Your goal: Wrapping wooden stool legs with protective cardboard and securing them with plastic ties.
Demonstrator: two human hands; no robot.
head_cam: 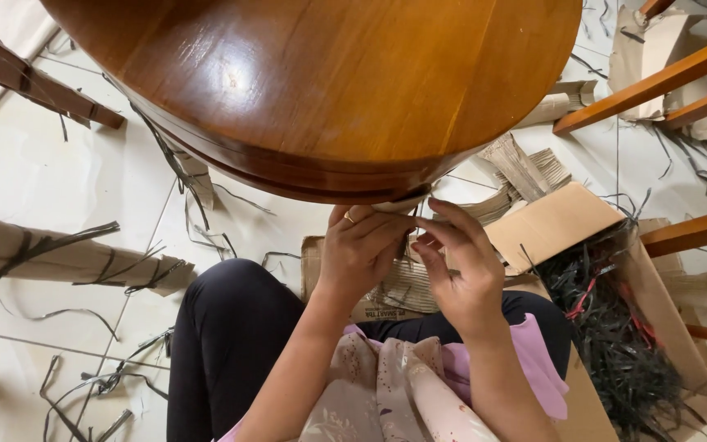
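We have our left hand [359, 250] and right hand [460, 270] together just under the edge of the round, glossy brown wooden tabletop [321, 82], fingertips pinching a pale strip of wrapping [398, 204] at its rim, above our lap. We should keep the pinch close to the wood and pull along the edge, steadily, away from the open cardboard box of black strapping scraps [615, 327].

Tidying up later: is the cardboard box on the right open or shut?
Open: the cardboard box has its flap folded back, showing black strapping scraps piled inside.
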